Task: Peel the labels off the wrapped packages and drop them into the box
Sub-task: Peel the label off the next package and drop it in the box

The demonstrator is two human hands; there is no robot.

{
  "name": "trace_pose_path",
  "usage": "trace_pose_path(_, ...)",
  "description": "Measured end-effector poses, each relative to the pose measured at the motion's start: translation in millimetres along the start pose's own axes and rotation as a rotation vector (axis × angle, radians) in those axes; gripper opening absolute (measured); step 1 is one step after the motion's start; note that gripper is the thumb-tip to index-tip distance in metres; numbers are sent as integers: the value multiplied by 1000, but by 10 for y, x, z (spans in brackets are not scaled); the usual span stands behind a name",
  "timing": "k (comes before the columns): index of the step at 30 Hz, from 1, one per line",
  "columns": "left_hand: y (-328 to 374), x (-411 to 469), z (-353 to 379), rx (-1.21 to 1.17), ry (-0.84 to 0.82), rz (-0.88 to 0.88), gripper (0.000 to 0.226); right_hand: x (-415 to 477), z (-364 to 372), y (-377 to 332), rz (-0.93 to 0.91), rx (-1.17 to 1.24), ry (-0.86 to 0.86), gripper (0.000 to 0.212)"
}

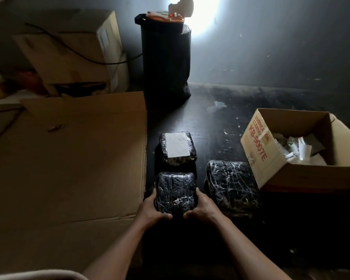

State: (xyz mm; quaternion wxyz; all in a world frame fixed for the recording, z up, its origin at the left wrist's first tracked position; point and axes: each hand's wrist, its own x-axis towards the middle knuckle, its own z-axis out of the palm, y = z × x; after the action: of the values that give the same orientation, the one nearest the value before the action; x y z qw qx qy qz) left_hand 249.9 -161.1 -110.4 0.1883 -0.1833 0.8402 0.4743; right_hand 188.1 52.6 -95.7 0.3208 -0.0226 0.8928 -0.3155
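Note:
Three black packages wrapped in clear film lie on the dark floor. The near package (pixel 175 191) shows no label on top; my left hand (pixel 152 209) grips its left side and my right hand (pixel 202 207) grips its right side. Behind it lies a package (pixel 178 148) with a white label (pixel 177 145) on its top. A larger package (pixel 231 185) without a visible label sits to the right. The open cardboard box (pixel 271 168) at the right holds crumpled white labels (pixel 297 148).
A big flattened cardboard sheet (pixel 69 158) covers the floor at left. Stacked cartons (pixel 73 51) stand at the back left. A tall black wrapped cylinder (pixel 166 59) with a lamp on top stands behind the packages. Paper scraps (pixel 216 106) dot the floor.

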Motion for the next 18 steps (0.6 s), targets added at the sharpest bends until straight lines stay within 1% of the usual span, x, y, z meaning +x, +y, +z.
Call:
trace_pose_path(4, 19, 17, -4, 48, 48, -5, 124, 5, -21, -38, -25, -65, 27, 123)
trace_pose_path(8, 171, 84, -136, 102, 132, 22, 96, 70, -142, -213, -112, -203, 52, 94)
trace_pose_path(11, 334, 189, -266, 204, 193, 64, 87, 151, -255, -366, -178, -289, 109, 62)
trace_pose_path(15, 608, 341, -464, 351, 215, 136, 79, 296, -494, -620, -220, -392, 132, 43)
trace_pose_path(18, 807, 478, -577, 413, 225, 158, 70, 448, -712, -766, -238, -430, 164, 34)
